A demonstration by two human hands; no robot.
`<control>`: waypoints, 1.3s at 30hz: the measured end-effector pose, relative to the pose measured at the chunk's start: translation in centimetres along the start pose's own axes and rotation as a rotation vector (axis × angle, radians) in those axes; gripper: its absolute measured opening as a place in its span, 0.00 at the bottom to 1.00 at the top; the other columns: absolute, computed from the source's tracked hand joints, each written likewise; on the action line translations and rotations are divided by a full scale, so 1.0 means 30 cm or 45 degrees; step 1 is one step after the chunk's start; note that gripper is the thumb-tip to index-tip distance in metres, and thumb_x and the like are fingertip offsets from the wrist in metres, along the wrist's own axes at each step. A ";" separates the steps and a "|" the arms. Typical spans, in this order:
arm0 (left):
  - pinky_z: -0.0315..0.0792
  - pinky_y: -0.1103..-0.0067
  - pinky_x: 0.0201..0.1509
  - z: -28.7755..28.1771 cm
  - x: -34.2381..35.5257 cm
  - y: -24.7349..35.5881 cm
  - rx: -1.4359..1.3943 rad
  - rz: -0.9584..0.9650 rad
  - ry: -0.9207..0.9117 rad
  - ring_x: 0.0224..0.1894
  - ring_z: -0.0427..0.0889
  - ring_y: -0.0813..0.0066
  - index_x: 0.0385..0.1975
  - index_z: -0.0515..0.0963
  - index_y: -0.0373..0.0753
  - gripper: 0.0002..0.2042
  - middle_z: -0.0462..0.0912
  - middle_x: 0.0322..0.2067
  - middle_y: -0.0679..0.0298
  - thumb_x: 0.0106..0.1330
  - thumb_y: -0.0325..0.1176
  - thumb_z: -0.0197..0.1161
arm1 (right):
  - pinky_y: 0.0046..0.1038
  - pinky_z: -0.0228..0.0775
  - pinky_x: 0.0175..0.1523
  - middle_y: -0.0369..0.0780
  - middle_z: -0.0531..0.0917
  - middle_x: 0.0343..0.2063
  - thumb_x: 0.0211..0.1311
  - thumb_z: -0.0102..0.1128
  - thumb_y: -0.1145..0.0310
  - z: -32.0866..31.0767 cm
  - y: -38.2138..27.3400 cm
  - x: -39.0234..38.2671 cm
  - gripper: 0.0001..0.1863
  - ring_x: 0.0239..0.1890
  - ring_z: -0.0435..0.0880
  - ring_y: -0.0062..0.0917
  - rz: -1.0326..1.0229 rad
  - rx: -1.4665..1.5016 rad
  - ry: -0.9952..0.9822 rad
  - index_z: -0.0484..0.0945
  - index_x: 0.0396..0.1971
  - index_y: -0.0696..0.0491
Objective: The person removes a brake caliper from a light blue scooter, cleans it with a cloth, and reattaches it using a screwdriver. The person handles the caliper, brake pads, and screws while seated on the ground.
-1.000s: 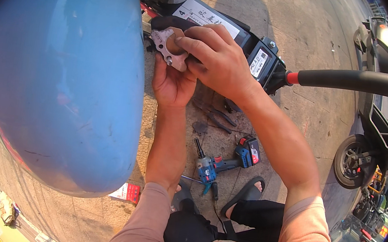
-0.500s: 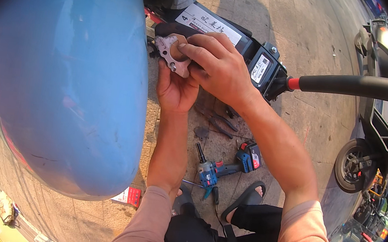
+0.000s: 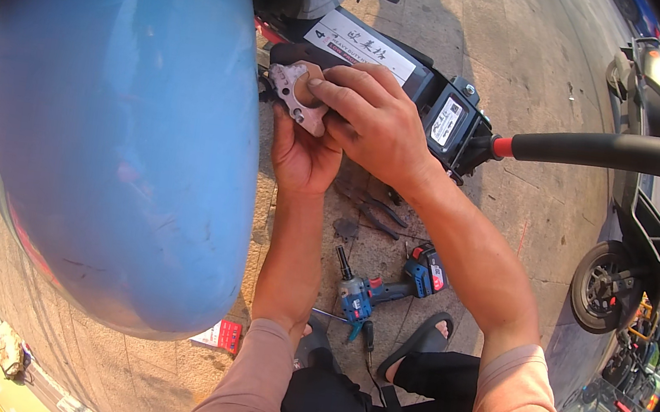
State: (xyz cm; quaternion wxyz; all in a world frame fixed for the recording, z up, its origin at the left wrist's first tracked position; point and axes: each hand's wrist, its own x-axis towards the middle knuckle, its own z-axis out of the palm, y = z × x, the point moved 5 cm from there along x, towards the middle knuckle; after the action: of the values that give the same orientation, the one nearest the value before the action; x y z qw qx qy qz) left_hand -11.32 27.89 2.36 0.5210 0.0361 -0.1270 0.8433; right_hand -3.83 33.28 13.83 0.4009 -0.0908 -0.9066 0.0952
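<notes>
so closest to me is one big blue panel (image 3: pixel 121 145), bulging up on my left, which is probably why both arms are bunched to the right of it. just past its edge i've got one metal part (image 3: pixel 288 82) up in the air, two hands on it. my left hand (image 3: pixel 304 159) cups it from underneath, thumb up its side, i guess to take the weight. my right hand (image 3: pixel 380 121) grips the right edge with a finger across the round opening, likely to steady it. both grips are closed on the part, though i can't tell where the left fingertips sit.

down on the pavement (image 3: pixel 183 370): one red-and-white packet (image 3: pixel 228 336), two sandals (image 3: pixel 422 343) (feet in them), one blue power tool (image 3: pixel 357 295) lying between me and one pair of pliers (image 3: pixel 379 212), probably dropped there for easy reach. beyond my hands, one black floor jack (image 3: pixel 470 126), its one long handle (image 3: pixel 604 150) sticking out right, clear of my elbow. farthest off, one dark scooter (image 3: pixel 647 216) parked on the right.
</notes>
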 end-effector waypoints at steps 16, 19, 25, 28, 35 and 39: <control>0.61 0.69 0.72 -0.017 -0.001 0.004 0.229 -0.047 -0.167 0.66 0.69 0.70 0.66 0.66 0.40 0.24 0.71 0.64 0.63 0.79 0.49 0.47 | 0.29 0.77 0.43 0.35 0.82 0.36 0.46 0.70 0.72 -0.066 -0.080 0.066 0.17 0.38 0.81 0.32 -0.022 0.256 -0.133 0.84 0.40 0.49; 0.61 0.69 0.73 -0.024 -0.005 0.003 0.085 -0.082 -0.136 0.67 0.68 0.71 0.66 0.66 0.40 0.25 0.70 0.64 0.64 0.79 0.50 0.47 | 0.30 0.77 0.41 0.35 0.81 0.30 0.49 0.68 0.71 -0.042 -0.090 0.076 0.11 0.34 0.81 0.31 -0.038 0.201 -0.119 0.82 0.35 0.52; 0.61 0.69 0.73 -0.041 0.004 0.008 0.236 -0.020 -0.053 0.67 0.68 0.70 0.65 0.67 0.40 0.24 0.71 0.64 0.63 0.79 0.50 0.47 | 0.33 0.77 0.37 0.38 0.80 0.28 0.50 0.69 0.72 -0.017 -0.069 0.062 0.09 0.33 0.81 0.34 0.129 0.222 -0.101 0.79 0.31 0.53; 0.61 0.68 0.72 -0.038 0.011 0.005 0.251 -0.016 -0.090 0.66 0.69 0.70 0.64 0.67 0.39 0.24 0.72 0.63 0.62 0.79 0.51 0.47 | 0.34 0.76 0.36 0.39 0.80 0.27 0.50 0.70 0.72 -0.013 -0.063 0.055 0.09 0.32 0.81 0.35 0.160 0.239 -0.078 0.79 0.31 0.53; 0.61 0.67 0.74 0.002 -0.007 0.011 0.110 -0.074 -0.287 0.68 0.67 0.65 0.66 0.65 0.36 0.21 0.69 0.65 0.59 0.79 0.40 0.48 | 0.34 0.76 0.33 0.39 0.81 0.26 0.50 0.69 0.74 -0.019 -0.067 0.051 0.09 0.30 0.82 0.36 0.223 0.294 -0.055 0.79 0.32 0.53; 0.60 0.64 0.75 -0.005 -0.013 0.010 0.128 0.006 -0.243 0.71 0.65 0.63 0.71 0.59 0.38 0.24 0.65 0.68 0.57 0.78 0.35 0.50 | 0.34 0.76 0.32 0.40 0.82 0.25 0.51 0.68 0.75 -0.021 -0.066 0.052 0.08 0.30 0.83 0.38 0.292 0.314 -0.066 0.79 0.32 0.53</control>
State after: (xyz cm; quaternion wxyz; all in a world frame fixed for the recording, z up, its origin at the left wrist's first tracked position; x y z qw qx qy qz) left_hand -11.42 27.47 2.10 0.5023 0.1421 -0.1337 0.8424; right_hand -4.55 31.80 15.84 0.3719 -0.1412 -0.8819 0.2532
